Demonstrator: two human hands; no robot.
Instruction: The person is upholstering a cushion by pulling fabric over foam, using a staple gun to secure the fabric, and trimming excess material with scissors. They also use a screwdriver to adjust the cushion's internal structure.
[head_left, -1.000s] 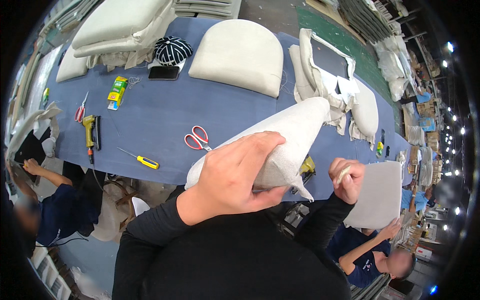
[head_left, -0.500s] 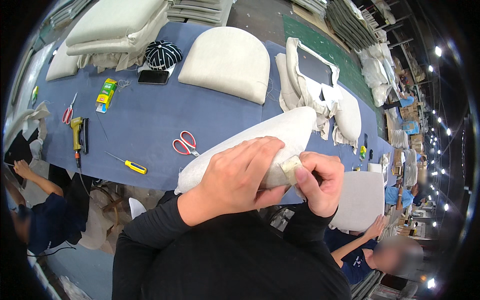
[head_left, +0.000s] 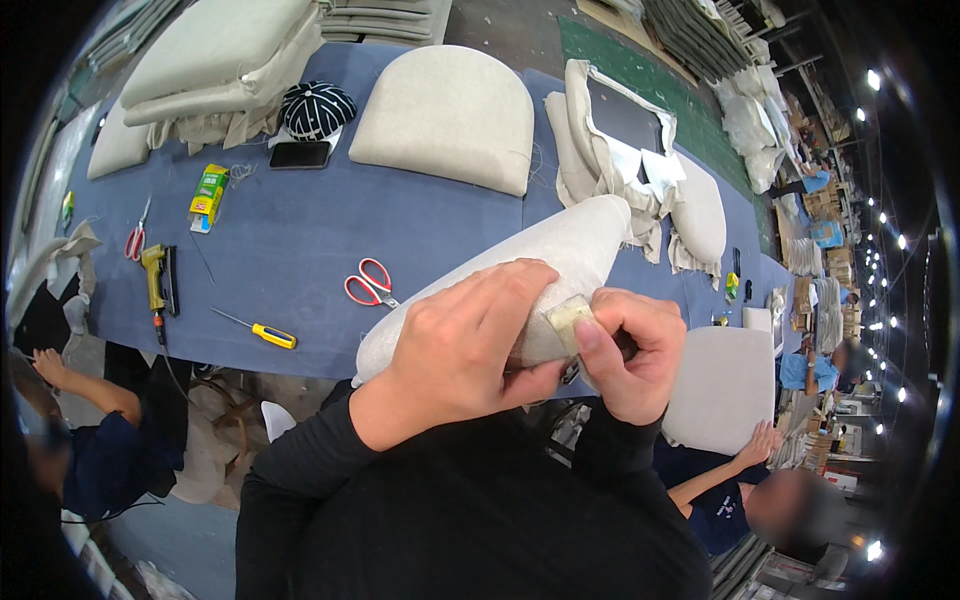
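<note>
Above the near edge of the blue table, both hands hold a long grey fabric-covered cushion. Long axis runs near-left to far-right, far end toward the open cover pile. Left hand fingers clamped over its near end; right hand fingers pinch a small pale tab there. Red scissors lie just left.

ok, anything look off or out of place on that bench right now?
Nothing damaged or spilled. Oddest bit: a half-dressed cushion with its cover peeled open and bunched, grey inside showing. Tools lie loose on the blue table: red scissors, a yellow screwdriver. Both hands, left and right, grip a pale fabric-covered cushion.
</note>
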